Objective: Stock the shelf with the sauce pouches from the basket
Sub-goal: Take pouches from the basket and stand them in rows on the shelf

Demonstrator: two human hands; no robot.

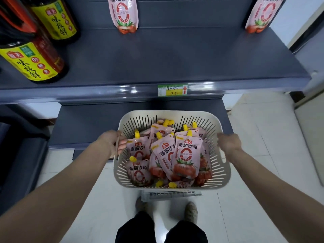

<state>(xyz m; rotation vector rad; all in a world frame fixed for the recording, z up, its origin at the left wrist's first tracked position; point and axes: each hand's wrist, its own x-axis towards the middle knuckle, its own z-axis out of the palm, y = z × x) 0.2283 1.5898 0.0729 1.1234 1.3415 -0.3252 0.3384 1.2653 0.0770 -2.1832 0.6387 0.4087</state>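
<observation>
A cream slatted basket (168,114) is held in the air in front of the shelf, low in the middle of the view. It is full of several pink tomato sauce pouches (186,157) with yellow caps. My left hand (114,142) grips the basket's left rim, fingers curled inside. My right hand (228,142) grips the right rim. The dark grey shelf (157,55) lies above the basket. Two matching pouches stand on it: one at the back centre (124,14), one at the back right (263,14).
Two dark sauce bottles with yellow labels (35,62) stand on the shelf's left end. A green and yellow price tag (172,89) sits on the shelf's front edge. A lower shelf ledge (87,123) juts out behind the basket. My feet stand on white floor tiles (263,137).
</observation>
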